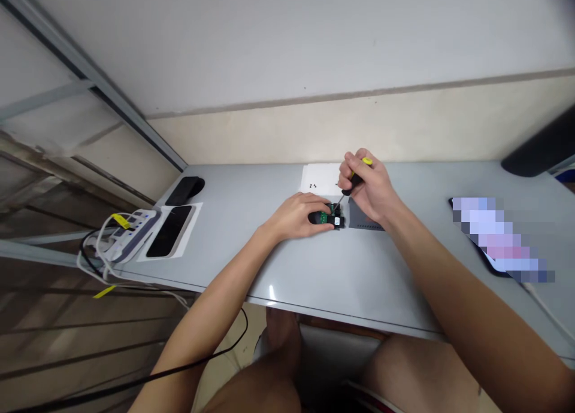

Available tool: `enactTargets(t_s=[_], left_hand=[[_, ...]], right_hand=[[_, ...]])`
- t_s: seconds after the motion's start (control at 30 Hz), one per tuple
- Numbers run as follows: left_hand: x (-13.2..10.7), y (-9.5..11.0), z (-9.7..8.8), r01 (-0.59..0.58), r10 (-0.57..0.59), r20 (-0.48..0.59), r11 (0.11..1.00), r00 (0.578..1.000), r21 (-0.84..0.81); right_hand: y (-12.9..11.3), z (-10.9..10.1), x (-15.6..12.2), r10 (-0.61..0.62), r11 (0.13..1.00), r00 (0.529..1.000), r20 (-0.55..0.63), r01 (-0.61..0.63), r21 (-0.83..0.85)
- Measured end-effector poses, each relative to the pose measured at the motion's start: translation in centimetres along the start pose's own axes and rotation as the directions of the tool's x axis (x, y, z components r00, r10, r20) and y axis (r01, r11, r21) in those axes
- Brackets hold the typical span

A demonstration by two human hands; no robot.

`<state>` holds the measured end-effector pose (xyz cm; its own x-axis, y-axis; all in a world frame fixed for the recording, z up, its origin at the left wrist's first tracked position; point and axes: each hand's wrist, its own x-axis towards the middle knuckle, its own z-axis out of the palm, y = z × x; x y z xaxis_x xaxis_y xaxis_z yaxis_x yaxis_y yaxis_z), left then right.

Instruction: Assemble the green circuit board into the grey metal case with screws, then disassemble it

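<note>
- One white power strip [135, 236] sits at the left end of the counter [287, 269], beside a dark-screened phone [171, 232].
- The left hand [296, 217] holds a green circuit board [324, 218] between thumb and fingers, mid-counter.
- Dark specks [313, 185] dot a white sheet [320, 175] behind.
- The right hand [371, 182] grips a screwdriver [356, 179], tip at the board, near a grey case [363, 218].

Two hands [296, 216] [374, 185], one screwdriver [355, 180], one circuit board [324, 218].
</note>
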<state>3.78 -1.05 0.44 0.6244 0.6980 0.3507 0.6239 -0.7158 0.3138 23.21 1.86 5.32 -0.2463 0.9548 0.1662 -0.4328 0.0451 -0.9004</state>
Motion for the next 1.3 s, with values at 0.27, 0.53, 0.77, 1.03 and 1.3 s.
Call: enactTargets(t_s=[0.27, 0.53, 0.77, 1.03, 1.3], left_hand=[[-0.1, -0.1, 0.0, -0.015, 0.015, -0.008, 1.0, 1.0, -0.007], [-0.1, -0.2, 0.1, -0.035, 0.035, -0.006, 0.999, 0.999, 0.016], [-0.1, -0.1, 0.0, -0.028, 0.028, 0.008, 0.999, 1.0, 0.021], [-0.1, 0.1, -0.3, 0.038, -0.039, -0.034, 0.999, 0.999, -0.02], [-0.2, -0.6, -0.5, 0.28, -0.262, -0.252, 0.959, 0.931, 0.035]], right_hand=[[-0.4, -0.2, 0.1, 0.01, 0.998, 0.997, 0.083, -0.005, -0.055], [0.2, -1.5, 0.7, -0.242, 0.741, 0.963, -0.116, 0.106, -0.663], [-0.4, -2.1, 0.8, -0.442, 0.695, 0.87, -0.22, 0.177, -0.697], [0.8, -3.1, 1.1, -0.451, 0.588, 0.845, -0.286, 0.041, -0.808], [0.6, -2.9, 1.3, -0.519, 0.622, 0.793, -0.318, 0.096, -0.777]])
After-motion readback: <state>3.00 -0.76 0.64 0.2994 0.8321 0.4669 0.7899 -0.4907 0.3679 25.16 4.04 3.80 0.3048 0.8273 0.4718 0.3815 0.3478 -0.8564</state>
